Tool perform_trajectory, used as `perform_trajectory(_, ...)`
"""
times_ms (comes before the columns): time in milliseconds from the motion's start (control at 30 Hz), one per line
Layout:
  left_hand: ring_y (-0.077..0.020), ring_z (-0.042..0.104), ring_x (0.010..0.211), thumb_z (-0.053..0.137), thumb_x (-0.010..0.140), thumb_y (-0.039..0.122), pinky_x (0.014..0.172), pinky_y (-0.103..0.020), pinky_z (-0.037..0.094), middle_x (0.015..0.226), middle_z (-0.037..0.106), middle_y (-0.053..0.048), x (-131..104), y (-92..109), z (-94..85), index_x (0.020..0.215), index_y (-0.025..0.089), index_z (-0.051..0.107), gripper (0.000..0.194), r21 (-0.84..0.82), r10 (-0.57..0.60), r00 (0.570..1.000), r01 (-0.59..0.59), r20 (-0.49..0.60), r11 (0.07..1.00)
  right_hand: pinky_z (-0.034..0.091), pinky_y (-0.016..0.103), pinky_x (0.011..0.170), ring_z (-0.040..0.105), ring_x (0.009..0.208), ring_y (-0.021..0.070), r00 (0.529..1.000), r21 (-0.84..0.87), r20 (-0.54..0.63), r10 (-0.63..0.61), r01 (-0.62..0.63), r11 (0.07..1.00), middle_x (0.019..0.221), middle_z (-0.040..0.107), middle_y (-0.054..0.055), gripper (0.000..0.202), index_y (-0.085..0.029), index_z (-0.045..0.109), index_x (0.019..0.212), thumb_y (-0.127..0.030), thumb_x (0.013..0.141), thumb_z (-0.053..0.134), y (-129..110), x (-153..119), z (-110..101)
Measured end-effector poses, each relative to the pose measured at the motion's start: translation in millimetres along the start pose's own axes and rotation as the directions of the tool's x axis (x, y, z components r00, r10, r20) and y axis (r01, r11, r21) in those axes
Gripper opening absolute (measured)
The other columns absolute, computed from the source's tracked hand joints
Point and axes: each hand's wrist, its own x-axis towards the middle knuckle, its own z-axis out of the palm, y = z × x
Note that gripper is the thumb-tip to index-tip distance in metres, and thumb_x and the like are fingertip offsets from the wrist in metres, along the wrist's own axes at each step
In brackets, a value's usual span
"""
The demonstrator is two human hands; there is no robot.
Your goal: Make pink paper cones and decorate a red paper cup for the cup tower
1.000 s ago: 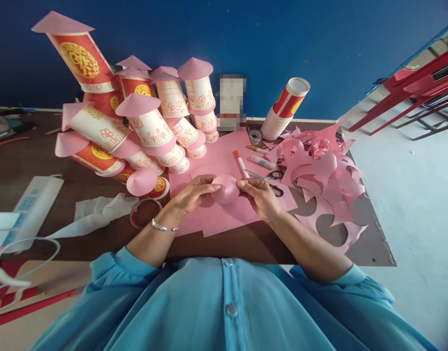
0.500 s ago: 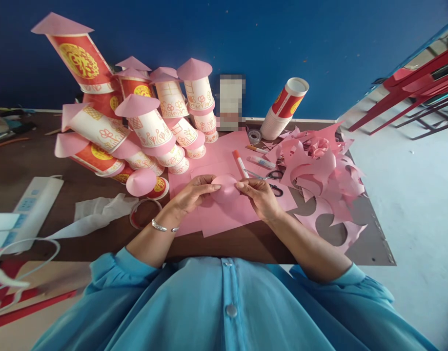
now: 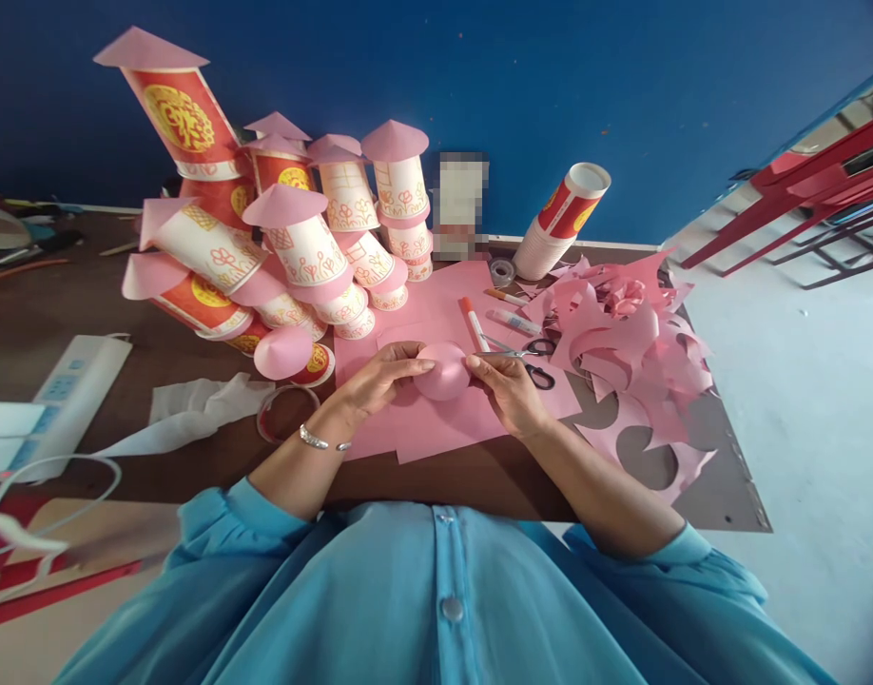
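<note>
A small pink paper cone [image 3: 443, 372] is held between my two hands over pink paper sheets [image 3: 436, 428]. My left hand [image 3: 388, 374] pinches its left edge between thumb and fingers. On the opposite edge, my right hand [image 3: 506, 382] grips it the same way. Just beyond my right hand are scissors [image 3: 539, 376] with black handles, an orange-capped marker [image 3: 473, 323] and a glue stick [image 3: 514, 322]. Another pink cone [image 3: 283, 353] lies left of my left hand, at the front of the decorated cups.
Stacked paper cups with pink cone tops [image 3: 294, 238] crowd the back left. A cup stack [image 3: 551, 228] stands near the blue wall, beside a tape roll [image 3: 502, 273]. Pink scraps [image 3: 614, 333] cover the right side. A tape ring [image 3: 286, 414] and power strip [image 3: 76, 400] lie left.
The view has shifted slightly, so the table items appear a little to the right. Both hands still hold the cone, which now shows a rounder, more face-on outline.
</note>
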Motion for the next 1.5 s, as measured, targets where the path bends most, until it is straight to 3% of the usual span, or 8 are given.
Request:
perform_trajectory(167, -0.0125, 0.057, 0.066, 0.087, 0.070, 0.036, 0.062, -0.024, 0.038, 0.073, 0.071, -0.002, 1.2, -2.6, -1.5, 0.077, 0.014, 0.076, 0.025, -0.007, -0.028, 0.999, 0.027, -0.026, 1.000, 0.052, 0.032, 0.071, 0.058, 0.072, 0.0169, 1.000, 0.035, -0.007, 0.006, -0.006, 0.999, 0.072, 0.064, 0.002, 0.054, -0.022, 0.074, 0.072, -0.075, 0.083, 0.069, -0.8, -0.5, 0.9)
perform_trajectory(367, -0.0127, 0.060, 0.072, 0.088, 0.071, 0.034, 0.069, -0.023, 0.043, 0.077, 0.071, -0.002, 2.0, -5.0, -3.7, 0.079, 0.015, 0.075, 0.024, -0.026, -0.023, 1.000, 0.023, -0.009, 0.999, 0.048, 0.029, 0.071, 0.055, 0.070, 0.0138, 0.996, -0.023, 0.082, 0.015, -0.013, 1.000, 0.071, 0.065, -0.001, 0.037, -0.020, 0.074, 0.070, -0.052, 0.068, 0.092, -3.1, -0.3, 0.0)
perform_trajectory(633, -0.0115, 0.055, 0.067, 0.088, 0.069, 0.035, 0.063, -0.023, 0.039, 0.071, 0.065, 0.000, -0.9, -0.7, 1.5, 0.073, 0.015, 0.069, 0.028, -0.041, -0.020, 0.999, 0.019, -0.034, 0.999, 0.046, 0.030, 0.074, 0.057, 0.074, 0.0148, 0.991, -0.053, 0.135, 0.005, 0.002, 0.999, 0.074, 0.068, 0.001, 0.029, -0.020, 0.078, 0.072, -0.046, 0.073, 0.090, -1.7, -0.1, -1.6)
perform_trajectory(800, -0.0096, 0.047, 0.062, 0.088, 0.069, 0.041, 0.060, -0.024, 0.033, 0.066, 0.060, 0.002, -1.5, 2.1, 3.1, 0.072, 0.015, 0.067, 0.033, 0.069, -0.017, 1.000, 0.017, -0.005, 0.997, 0.043, 0.028, 0.070, 0.053, 0.071, 0.0134, 0.981, -0.090, 0.190, 0.033, -0.016, 0.996, 0.071, 0.063, -0.001, 0.032, -0.019, 0.075, 0.070, -0.047, 0.073, 0.090, -6.3, -2.0, 3.0)
perform_trajectory(933, -0.0087, 0.040, 0.062, 0.086, 0.072, 0.043, 0.060, -0.025, 0.027, 0.064, 0.053, 0.003, -2.6, 2.8, 2.7, 0.071, 0.015, 0.064, 0.036, 0.125, 0.014, 1.000, -0.014, 0.007, 0.992, 0.041, 0.028, 0.067, 0.050, 0.067, 0.0128, 0.989, -0.049, 0.145, -0.010, 0.017, 0.999, 0.066, 0.059, -0.002, 0.039, -0.018, 0.074, 0.070, -0.055, 0.075, 0.086, -7.6, -1.2, 6.0)
perform_trajectory(1067, -0.0086, 0.034, 0.061, 0.084, 0.072, 0.044, 0.059, -0.026, 0.022, 0.064, 0.046, 0.005, -3.9, 2.0, 1.3, 0.070, 0.015, 0.062, 0.037, 0.153, 0.028, 1.000, -0.026, -0.007, 0.988, 0.043, 0.029, 0.070, 0.053, 0.069, 0.0138, 0.993, -0.043, 0.113, -0.027, 0.032, 0.999, 0.068, 0.063, 0.000, 0.038, -0.018, 0.073, 0.068, -0.053, 0.073, 0.089, -7.8, -0.4, 7.0)
perform_trajectory(1233, -0.0091, 0.034, 0.061, 0.082, 0.074, 0.043, 0.060, -0.027, 0.023, 0.064, 0.046, 0.005, -3.6, 0.7, 1.6, 0.070, 0.016, 0.060, 0.035, 0.168, 0.061, 0.998, -0.056, -0.023, 0.984, 0.043, 0.030, 0.070, 0.052, 0.069, 0.0141, 0.994, -0.037, 0.102, -0.042, 0.046, 0.998, 0.067, 0.061, 0.000, 0.038, -0.019, 0.074, 0.070, -0.055, 0.079, 0.083, -8.3, -0.7, 7.2)
perform_trajectory(1500, -0.0105, 0.039, 0.065, 0.080, 0.076, 0.043, 0.065, -0.027, 0.028, 0.066, 0.051, 0.004, -3.8, 3.9, 6.8, 0.070, 0.016, 0.061, 0.034, 0.232, 0.072, 0.997, -0.072, 0.007, 0.970, 0.037, 0.027, 0.062, 0.046, 0.066, 0.0126, 0.997, -0.151, 0.040, -0.071, 0.076, 0.986, 0.066, 0.059, -0.001, 0.037, -0.019, 0.071, 0.067, -0.050, 0.073, 0.088, -3.8, 0.8, 3.7)
